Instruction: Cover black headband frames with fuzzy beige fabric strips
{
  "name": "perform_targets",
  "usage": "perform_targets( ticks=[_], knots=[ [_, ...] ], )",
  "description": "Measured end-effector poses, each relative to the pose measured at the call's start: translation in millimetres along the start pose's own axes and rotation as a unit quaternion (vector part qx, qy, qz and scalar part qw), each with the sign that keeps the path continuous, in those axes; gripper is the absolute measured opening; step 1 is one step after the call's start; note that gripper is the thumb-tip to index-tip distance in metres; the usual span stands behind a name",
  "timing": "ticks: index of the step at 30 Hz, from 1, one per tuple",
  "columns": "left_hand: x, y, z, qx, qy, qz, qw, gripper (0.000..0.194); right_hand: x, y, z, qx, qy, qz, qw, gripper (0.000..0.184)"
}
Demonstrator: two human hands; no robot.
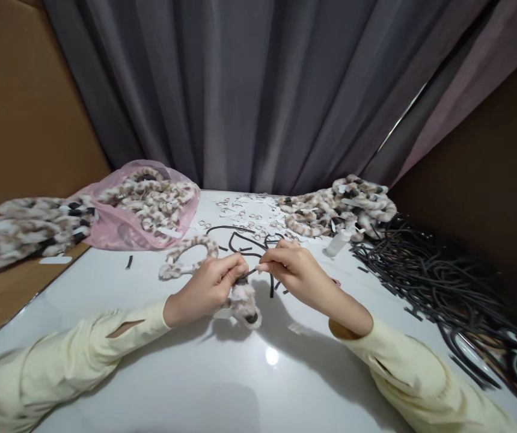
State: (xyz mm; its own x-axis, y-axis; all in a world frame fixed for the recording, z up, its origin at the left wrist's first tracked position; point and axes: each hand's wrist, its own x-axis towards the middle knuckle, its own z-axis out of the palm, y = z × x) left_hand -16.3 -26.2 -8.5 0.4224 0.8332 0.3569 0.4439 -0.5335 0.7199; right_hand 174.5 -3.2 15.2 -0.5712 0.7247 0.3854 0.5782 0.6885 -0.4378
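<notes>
Head view: I look down from afar on a glossy white surface [172, 385], both bare hands meeting near its middle, pale yellow sleeves [55, 367] on each arm.
Left hand [208, 285]: I see its fingers closed tight, thumb against the curled forefinger, on a thin dark cord [249, 274] right above the furry piece.
Right hand [294, 267]: its fingers are pinched narrow at the cord's other end, so the cord spans the short gap between the hands.
Furry piece [240, 300]: it hangs just below the left fingers, pale with a black patch low down; I cannot tell whether it touches the surface.
Furry loop [211, 245]: brown-spotted, lying beyond the left hand.
Black strips [272, 285]: several lie loose behind and under the hands, some curved, some short.
Small rings [240, 210]: thin and scattered at the rear, too small for me to make out well.
Pink bag [118, 233]: rear left, open and filled with spotted fur pieces [163, 207]; more lie to its left.
Fur heap [353, 201]: rear right, with a clear bottle [338, 242] just in front.
Black tubes [421, 264]: a tangled pile along the right edge.
Curtain [240, 90]: grey folds behind everything.
</notes>
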Motion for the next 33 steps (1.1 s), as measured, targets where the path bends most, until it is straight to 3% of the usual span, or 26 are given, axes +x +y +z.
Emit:
perform_targets(
  ticks=[5,8,10,13,17,20,23,28,33],
  knots=[
    [-3,1,0.5,0.003,0.043,0.040,0.998,0.023,5,9,-3,0.120,-0.079,0.062,0.988,0.020],
    [-6,2,1.9,0.019,0.040,0.063,0.997,0.022,6,13,-1,0.227,-0.158,0.105,0.955,0.023],
    [-7,2,3.0,0.023,0.031,0.067,0.997,0.021,6,15,2,0.271,-0.172,0.111,0.940,0.023],
    [-7,1,4.2,0.012,0.035,0.064,0.997,0.013,6,17,10,0.281,-0.142,0.088,0.945,0.022],
    [-5,2,4.7,0.034,0.035,0.122,0.991,0.014,4,20,20,0.245,-0.118,0.051,0.961,0.018],
    [-4,2,5.2,0.067,0.049,0.134,0.987,0.019,1,16,20,0.138,-0.024,0.034,0.990,0.015],
    [-2,0,5.5,0.090,0.079,0.093,0.988,0.019,-4,3,13,0.047,0.072,0.008,0.996,0.015],
    [1,1,3.9,0.065,0.100,-0.006,0.993,0.016,-15,-19,15,-0.038,0.083,-0.057,0.994,0.013],
    [-1,-3,9.3,0.023,0.105,-0.059,0.992,0.019,-18,-12,35,-0.113,0.109,-0.072,0.985,0.011]
  ],
)
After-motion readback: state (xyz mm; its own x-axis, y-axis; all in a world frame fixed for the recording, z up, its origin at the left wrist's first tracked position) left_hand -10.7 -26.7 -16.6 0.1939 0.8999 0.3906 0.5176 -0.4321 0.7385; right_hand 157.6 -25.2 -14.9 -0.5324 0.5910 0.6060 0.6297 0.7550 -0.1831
